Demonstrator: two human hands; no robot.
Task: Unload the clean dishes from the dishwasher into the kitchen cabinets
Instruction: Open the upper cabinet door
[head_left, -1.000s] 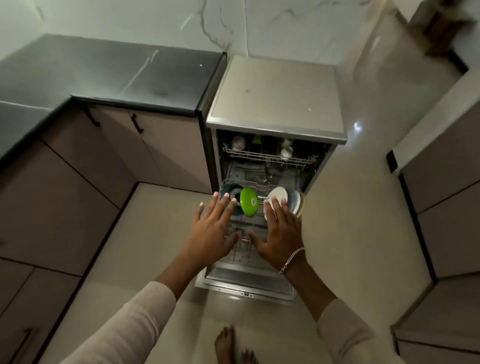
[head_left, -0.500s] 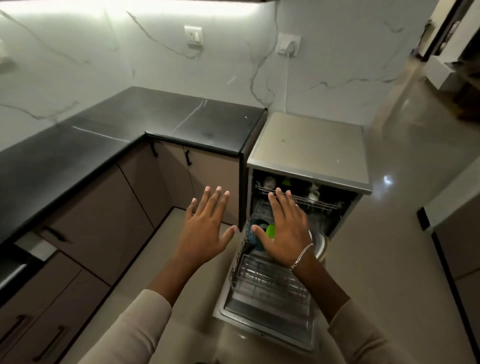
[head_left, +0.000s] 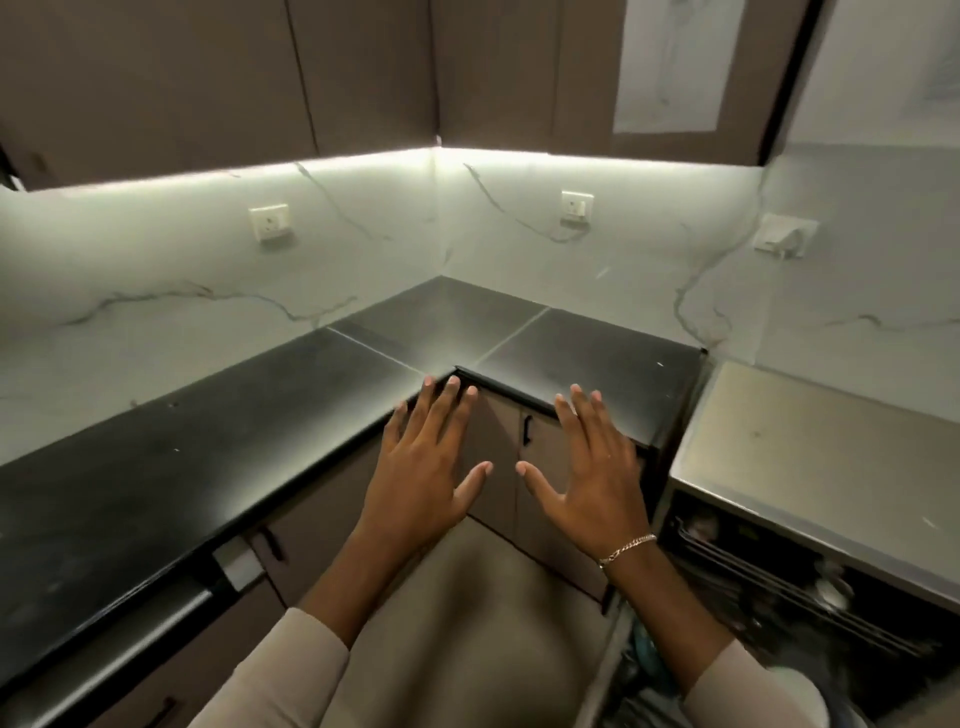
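Head view, looking down into a kitchen corner. At 4 o'clock stands the open dishwasher (head_left: 810, 457), with a flat steel top. Its wire rack (head_left: 769, 582) shows in the dark opening below. The dishes (head_left: 827, 591) sit in that rack, too dim and blurred to tell apart.

At 12 o'clock hang the brown upper cabinets (head_left: 363, 73), doors closed, with a strip of light glowing under them. A black countertop (head_left: 208, 457) runs in an L from 9 o'clock to the centre, against a white marble wall (head_left: 156, 291) with three sockets. Under it are the lower cabinets (head_left: 496, 467), doors closed, with dark handles.

Both arms reach forward from 6 o'clock in pale sleeves. The left hand (head_left: 421, 467) and the right hand (head_left: 587, 473) are raised side by side at the centre, backs toward the camera and fingers pointing to 12 o'clock. On each hand the fingers are straight and slightly spread, and the thumbs are stretched inward toward each other, close but apart. Neither hand holds anything.

The left fingertips (head_left: 453, 383) lie over the countertop's inner corner in the view. Whether they touch it cannot be told. A chain bracelet (head_left: 626, 548) circles the right wrist. The right forearm passes in front of the dishwasher's left edge.
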